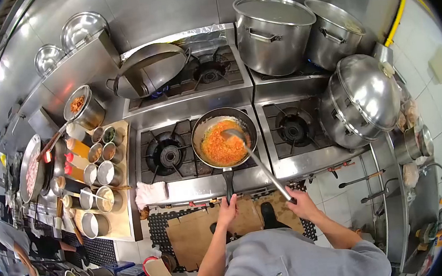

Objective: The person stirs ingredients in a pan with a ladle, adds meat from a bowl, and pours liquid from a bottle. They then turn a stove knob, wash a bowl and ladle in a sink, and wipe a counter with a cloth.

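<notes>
A black frying pan (197,150) sits on the middle front burner, its handle pointing toward me. Orange, crumbly food (215,148) covers much of its base. My left hand (228,211) is closed around the end of the pan's handle. In my right hand (303,204) is the long metal handle of a ladle (262,167), held at a slant. Its bowl rests in the orange food, right of the pan's centre, and is partly covered by it.
Tall stockpots (275,37) and a wide wok (156,69) stand on the back burners. A domed steel pot (361,100) is at right. Several seasoning tins (108,173) fill the left counter beside a folded cloth (151,193). Another person (15,237) stands far left.
</notes>
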`<state>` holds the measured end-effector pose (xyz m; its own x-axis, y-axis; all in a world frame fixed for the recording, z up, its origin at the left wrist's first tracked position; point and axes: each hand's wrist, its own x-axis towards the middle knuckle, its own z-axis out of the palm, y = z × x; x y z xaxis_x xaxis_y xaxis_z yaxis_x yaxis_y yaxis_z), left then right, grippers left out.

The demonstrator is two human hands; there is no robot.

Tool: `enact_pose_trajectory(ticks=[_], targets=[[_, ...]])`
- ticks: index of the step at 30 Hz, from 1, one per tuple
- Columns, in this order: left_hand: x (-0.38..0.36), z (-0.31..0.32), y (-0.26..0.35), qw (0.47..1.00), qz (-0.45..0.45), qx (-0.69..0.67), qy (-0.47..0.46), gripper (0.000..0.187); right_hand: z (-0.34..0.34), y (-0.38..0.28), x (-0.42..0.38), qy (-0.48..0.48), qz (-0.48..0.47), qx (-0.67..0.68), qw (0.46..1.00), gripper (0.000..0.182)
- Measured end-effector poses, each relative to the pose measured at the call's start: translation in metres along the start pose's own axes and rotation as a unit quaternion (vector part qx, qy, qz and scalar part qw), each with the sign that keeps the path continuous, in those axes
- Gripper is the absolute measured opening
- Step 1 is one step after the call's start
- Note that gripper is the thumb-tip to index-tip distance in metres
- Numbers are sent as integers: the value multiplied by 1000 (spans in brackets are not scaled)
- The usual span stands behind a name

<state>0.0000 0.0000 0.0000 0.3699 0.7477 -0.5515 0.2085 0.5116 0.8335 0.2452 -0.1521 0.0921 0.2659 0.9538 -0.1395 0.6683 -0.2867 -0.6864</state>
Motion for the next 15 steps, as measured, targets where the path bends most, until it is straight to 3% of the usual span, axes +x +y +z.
enact_pose_trajectory(ticks=[2,3,6,7,9,13,15], targets=[[-4,-7,4,1000,-13,-11,11,38,5,-15,-8,-19,30,143,989,56],[1,11,6,1000,-11,-14,5,38,-9,-5,-2,-15,31,138,990,56],[-3,4,7,1000,-18,-1,2,38,2,7,40,65,-111,51,990,54],[-3,5,8,1000,-19,2,2,38,-2,5,56,17,-63,-2,998,56],[-5,3,9,1000,-19,2,3,37,1,3,80,30,-51,-3,998,57],[1,6,8,1000,-20,7,18,37,10,11,79,52,-98,5,994,56],[-2,8,9,999,-30,13,23,36,-1,7,57,-29,-53,48,997,56]])
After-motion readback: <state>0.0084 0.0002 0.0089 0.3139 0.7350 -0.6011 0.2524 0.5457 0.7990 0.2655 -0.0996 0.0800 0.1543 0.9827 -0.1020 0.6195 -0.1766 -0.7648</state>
